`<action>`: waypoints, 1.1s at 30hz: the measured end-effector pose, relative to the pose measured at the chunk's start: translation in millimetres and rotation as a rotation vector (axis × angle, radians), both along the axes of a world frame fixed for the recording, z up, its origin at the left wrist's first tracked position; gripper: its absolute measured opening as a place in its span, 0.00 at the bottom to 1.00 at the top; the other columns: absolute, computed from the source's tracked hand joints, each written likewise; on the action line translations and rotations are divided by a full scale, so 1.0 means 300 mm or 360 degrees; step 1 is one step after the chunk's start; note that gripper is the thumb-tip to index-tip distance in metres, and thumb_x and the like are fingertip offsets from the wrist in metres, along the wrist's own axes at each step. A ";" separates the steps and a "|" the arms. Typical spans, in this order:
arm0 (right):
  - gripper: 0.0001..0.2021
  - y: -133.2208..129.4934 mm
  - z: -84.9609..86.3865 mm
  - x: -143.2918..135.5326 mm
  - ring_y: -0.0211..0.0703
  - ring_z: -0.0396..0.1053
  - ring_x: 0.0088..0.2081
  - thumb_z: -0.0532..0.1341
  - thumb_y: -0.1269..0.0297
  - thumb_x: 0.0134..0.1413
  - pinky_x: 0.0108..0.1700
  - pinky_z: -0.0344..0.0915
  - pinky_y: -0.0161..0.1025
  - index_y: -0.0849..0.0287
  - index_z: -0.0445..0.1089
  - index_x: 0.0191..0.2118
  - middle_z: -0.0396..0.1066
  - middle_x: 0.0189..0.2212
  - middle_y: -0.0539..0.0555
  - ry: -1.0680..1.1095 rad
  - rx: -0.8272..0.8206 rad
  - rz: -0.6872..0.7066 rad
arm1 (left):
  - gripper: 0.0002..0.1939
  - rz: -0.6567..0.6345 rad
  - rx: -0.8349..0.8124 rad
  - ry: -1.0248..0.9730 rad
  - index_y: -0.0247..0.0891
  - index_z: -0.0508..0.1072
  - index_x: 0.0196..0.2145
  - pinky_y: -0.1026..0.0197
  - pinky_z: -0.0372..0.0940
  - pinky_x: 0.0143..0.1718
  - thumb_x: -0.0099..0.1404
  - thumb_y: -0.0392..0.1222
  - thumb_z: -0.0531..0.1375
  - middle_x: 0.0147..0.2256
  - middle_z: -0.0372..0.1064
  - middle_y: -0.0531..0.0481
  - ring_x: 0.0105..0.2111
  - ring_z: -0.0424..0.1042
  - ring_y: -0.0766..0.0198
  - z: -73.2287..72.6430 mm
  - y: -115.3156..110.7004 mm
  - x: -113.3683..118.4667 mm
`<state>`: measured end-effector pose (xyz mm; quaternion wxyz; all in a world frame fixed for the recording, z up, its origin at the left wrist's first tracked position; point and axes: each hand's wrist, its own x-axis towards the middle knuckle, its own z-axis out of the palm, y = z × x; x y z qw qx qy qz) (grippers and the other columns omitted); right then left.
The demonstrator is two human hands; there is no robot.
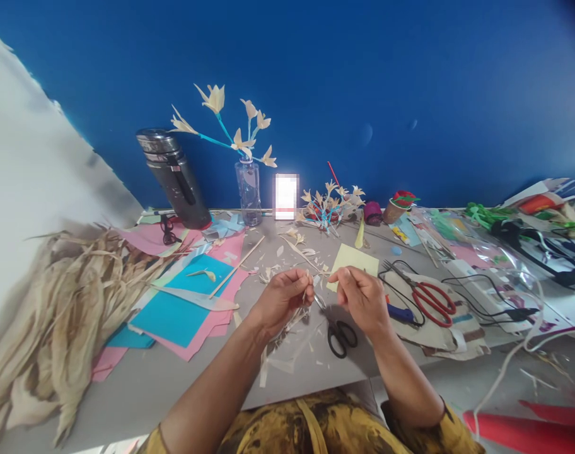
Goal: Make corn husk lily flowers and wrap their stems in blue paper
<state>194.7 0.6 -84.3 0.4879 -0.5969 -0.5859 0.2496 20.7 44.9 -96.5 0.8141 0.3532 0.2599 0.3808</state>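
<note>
My left hand [287, 296] is closed in a pinch over the middle of the table. Facing it, my right hand [363, 299] has its thumb and forefinger pressed together. A thin pale strip [322, 273], like dried husk, runs between the two sets of fingertips; its ends are hidden in the fingers. Below the hands lie black-handled scissors [342, 339], blades pointing up under the gap between them. Pale husk scraps [294, 325] are scattered beneath my left hand. A yellow paper square [356, 257] lies just behind my right hand.
Dried husks [79, 302] pile up at left beside blue paper [174, 315]. Behind stand a dark flask [176, 183], a bottle [248, 192] of husk flowers and a bright blurred rectangle [286, 197]. Red-handled scissors [434, 302] and cables [509, 312] lie at right.
</note>
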 end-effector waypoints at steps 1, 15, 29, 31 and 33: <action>0.18 0.000 0.002 -0.005 0.34 0.61 0.17 0.55 0.54 0.66 0.23 0.60 0.33 0.59 0.76 0.34 0.70 0.19 0.48 0.0028 -0.0022 0.0053 | 0.15 -0.0014 0.0003 0.0008 0.33 0.73 0.27 0.65 0.59 0.30 0.55 0.47 0.72 0.23 0.68 0.51 0.24 0.64 0.69 -0.001 -0.002 0.001; 0.11 0.015 -0.018 -0.040 0.38 0.66 0.27 0.69 0.60 0.52 0.31 0.62 0.36 0.59 0.76 0.23 0.69 0.23 0.49 0.0543 -0.0032 0.0234 | 0.16 -0.0147 0.0451 0.0369 0.33 0.75 0.27 0.63 0.57 0.30 0.57 0.50 0.69 0.23 0.69 0.50 0.24 0.63 0.68 0.004 -0.014 -0.002; 0.15 0.019 -0.028 -0.072 0.37 0.68 0.20 0.69 0.53 0.53 0.25 0.66 0.35 0.60 0.72 0.28 0.68 0.19 0.47 0.0904 -0.0228 0.0387 | 0.15 -0.0117 0.0398 0.0325 0.33 0.73 0.26 0.65 0.55 0.29 0.60 0.49 0.65 0.20 0.67 0.51 0.23 0.61 0.69 -0.003 -0.024 0.010; 0.15 0.017 -0.027 -0.069 0.40 0.71 0.20 0.67 0.52 0.56 0.27 0.69 0.38 0.61 0.74 0.31 0.68 0.20 0.48 0.0984 -0.0286 0.0600 | 0.17 -0.0152 0.0331 0.0219 0.33 0.72 0.25 0.65 0.54 0.29 0.60 0.51 0.65 0.18 0.65 0.52 0.22 0.60 0.69 -0.003 -0.028 0.010; 0.17 0.013 -0.029 -0.066 0.40 0.70 0.19 0.67 0.52 0.56 0.24 0.68 0.38 0.62 0.74 0.27 0.67 0.19 0.49 0.1042 -0.0290 0.0669 | 0.18 -0.0210 0.0310 0.0154 0.33 0.72 0.26 0.65 0.52 0.28 0.60 0.53 0.65 0.17 0.63 0.53 0.21 0.58 0.70 0.003 -0.031 0.008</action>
